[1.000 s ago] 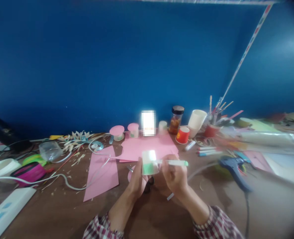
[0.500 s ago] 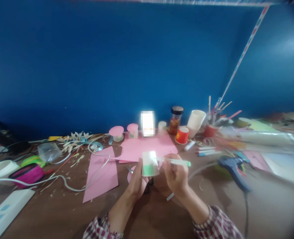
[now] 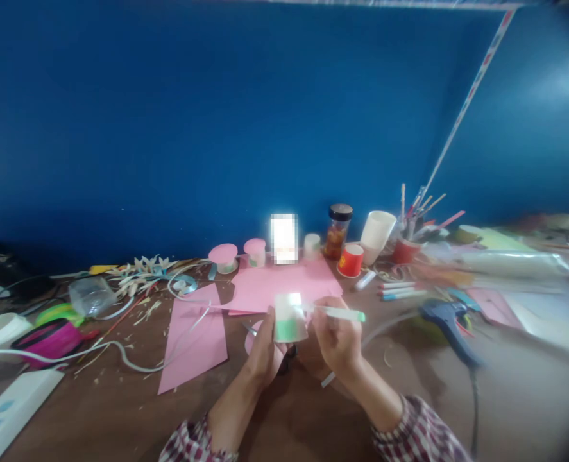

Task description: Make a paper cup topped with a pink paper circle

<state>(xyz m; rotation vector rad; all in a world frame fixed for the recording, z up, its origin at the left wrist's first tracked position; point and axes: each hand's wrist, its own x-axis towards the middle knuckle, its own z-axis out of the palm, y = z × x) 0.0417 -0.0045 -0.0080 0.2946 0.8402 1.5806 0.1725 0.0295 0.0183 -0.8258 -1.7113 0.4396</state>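
Note:
My left hand (image 3: pixel 263 356) is closed around a white paper cup (image 3: pixel 284 314) whose lower side is coloured green. The cup is held above the brown table, bottom end away from me or toward me I cannot tell. In my right hand (image 3: pixel 337 333) is a marker pen (image 3: pixel 344 314) with a white barrel and a green end, its other end pointing at the cup's right side. Whether the tip touches the cup is too blurred to tell. Beneath my left hand lie a pink paper disc (image 3: pixel 250 340) and the dark handles of scissors (image 3: pixel 288 360).
Pink paper sheets (image 3: pixel 195 340) lie left and behind. Along the wall stand small cups with pink discs (image 3: pixel 223 253), a dark-lidded jar (image 3: pixel 339 232), a red cup (image 3: pixel 350 261) and a white cup (image 3: pixel 378 232). A glue gun (image 3: pixel 450 324) lies right; a white cable (image 3: pixel 130 359) loops left.
My right hand and the marker have shifted very slightly left, nearer the cup. The left hand still holds the cup in the same place; the whole view has drifted a little.

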